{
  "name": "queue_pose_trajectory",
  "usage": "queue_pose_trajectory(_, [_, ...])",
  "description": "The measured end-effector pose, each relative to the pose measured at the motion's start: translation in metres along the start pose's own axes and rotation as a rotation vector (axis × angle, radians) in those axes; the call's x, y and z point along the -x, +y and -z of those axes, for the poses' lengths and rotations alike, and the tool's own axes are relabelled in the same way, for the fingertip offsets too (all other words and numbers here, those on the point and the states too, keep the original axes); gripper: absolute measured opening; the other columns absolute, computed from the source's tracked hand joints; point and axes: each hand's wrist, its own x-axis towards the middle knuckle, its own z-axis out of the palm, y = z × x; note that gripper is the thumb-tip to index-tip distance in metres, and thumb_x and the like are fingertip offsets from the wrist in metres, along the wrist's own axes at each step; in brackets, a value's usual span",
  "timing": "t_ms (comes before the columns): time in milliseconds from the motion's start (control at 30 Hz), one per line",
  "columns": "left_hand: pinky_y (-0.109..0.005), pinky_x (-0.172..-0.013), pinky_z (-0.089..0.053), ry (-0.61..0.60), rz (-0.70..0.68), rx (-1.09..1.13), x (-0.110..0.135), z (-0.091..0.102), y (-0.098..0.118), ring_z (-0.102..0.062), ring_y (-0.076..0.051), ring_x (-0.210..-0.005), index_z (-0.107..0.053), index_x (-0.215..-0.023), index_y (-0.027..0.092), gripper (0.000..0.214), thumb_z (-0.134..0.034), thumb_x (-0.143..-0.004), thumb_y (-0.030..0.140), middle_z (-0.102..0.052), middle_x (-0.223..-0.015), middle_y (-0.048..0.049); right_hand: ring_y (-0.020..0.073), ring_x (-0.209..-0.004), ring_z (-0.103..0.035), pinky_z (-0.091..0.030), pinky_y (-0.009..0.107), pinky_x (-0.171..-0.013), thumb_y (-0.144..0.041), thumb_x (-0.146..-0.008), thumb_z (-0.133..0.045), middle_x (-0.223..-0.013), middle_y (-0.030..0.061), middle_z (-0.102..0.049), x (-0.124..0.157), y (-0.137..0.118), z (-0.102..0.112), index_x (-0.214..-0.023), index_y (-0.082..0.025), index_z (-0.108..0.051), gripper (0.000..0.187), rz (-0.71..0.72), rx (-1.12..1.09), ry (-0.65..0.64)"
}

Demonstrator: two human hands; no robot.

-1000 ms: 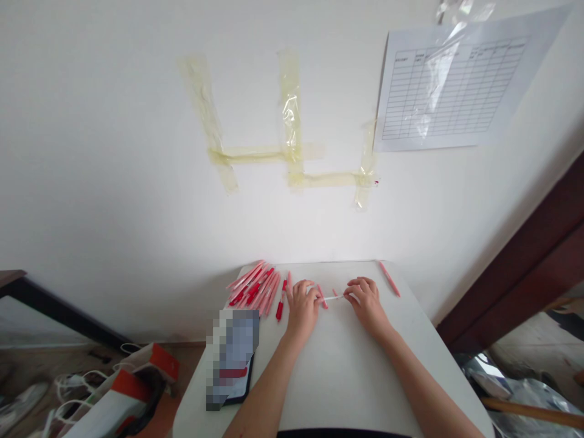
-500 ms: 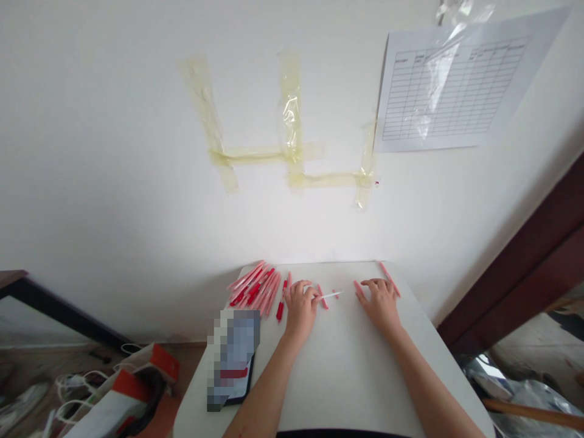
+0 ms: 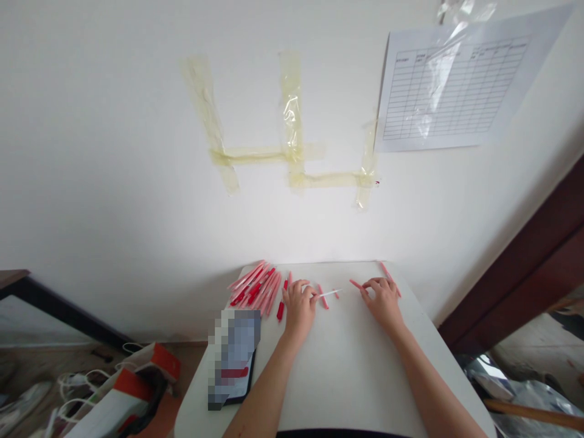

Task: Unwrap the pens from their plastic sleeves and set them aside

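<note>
My left hand point(image 3: 300, 307) pinches a thin white pen refill point(image 3: 330, 293), which points to the right with its tip free. Under the refill lies a pink pen barrel point(image 3: 323, 298), and a small pink pen part point(image 3: 336, 294) rests beside the tip. Between the thumb and fingers of my right hand point(image 3: 382, 302) is another pink pen barrel point(image 3: 355, 283), slanting up to the left. A longer pink pen piece point(image 3: 385, 271) lies just behind that hand. Left of my left hand is a red pen point(image 3: 280, 309).
A pile of pink and red pens point(image 3: 254, 291) sits at the table's back left. In front of it lies a phone point(image 3: 246, 383), partly pixelated. The white table point(image 3: 351, 377) meets a wall bearing yellowed tape point(image 3: 255, 156) and a printed sheet point(image 3: 438, 103). Bags point(image 3: 132, 383) stand on the floor.
The pink barrel at my right hand has swung to a flatter slant, and the thumb and fingers have closed on its lower end. My left hand has barely moved.
</note>
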Motion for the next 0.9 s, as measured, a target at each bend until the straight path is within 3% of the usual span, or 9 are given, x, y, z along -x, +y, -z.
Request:
queue_pose_trajectory(200, [-0.067,-0.112,-0.029,0.019,0.008,-0.018,-0.0001,0.0019,-0.0006,-0.051,-0.028,-0.123,-0.065,-0.087,0.022,0.004,-0.062,-0.089,0.021,-0.061,-0.119,-0.0057,0.0298,-0.107,-0.051,-0.045,0.050,-0.093,-0.038,-0.091,-0.057,-0.107,0.0097,-0.063,-0.0017,0.0027,-0.0029,-0.096,-0.026,-0.072,0.020,0.136,-0.121,0.009])
queue_pose_trajectory(433, [-0.062,-0.111,-0.031,0.030,-0.010,-0.017,-0.0001,0.0011,-0.0015,-0.050,-0.028,-0.123,-0.065,-0.087,0.022,0.004,-0.062,-0.089,0.022,-0.060,-0.118,-0.0058,0.0294,-0.108,-0.051,-0.047,0.049,-0.092,-0.037,-0.091,-0.058,-0.108,0.0090,-0.063,-0.0012,-0.0002,-0.0013,-0.096,-0.027,-0.071,0.017,0.153,-0.146,-0.020])
queue_pose_trajectory(900, [-0.067,-0.113,-0.028,-0.006,-0.005,-0.002,0.0001,-0.0013,-0.0022,-0.050,-0.029,-0.124,-0.065,-0.086,0.023,0.004,-0.062,-0.089,0.021,-0.061,-0.119,-0.0057,0.0295,-0.110,-0.050,-0.048,0.050,-0.094,-0.037,-0.093,-0.056,-0.110,0.0090,-0.062,-0.0004,-0.0061,0.0013,-0.096,-0.028,-0.071,0.018,0.152,-0.205,-0.048])
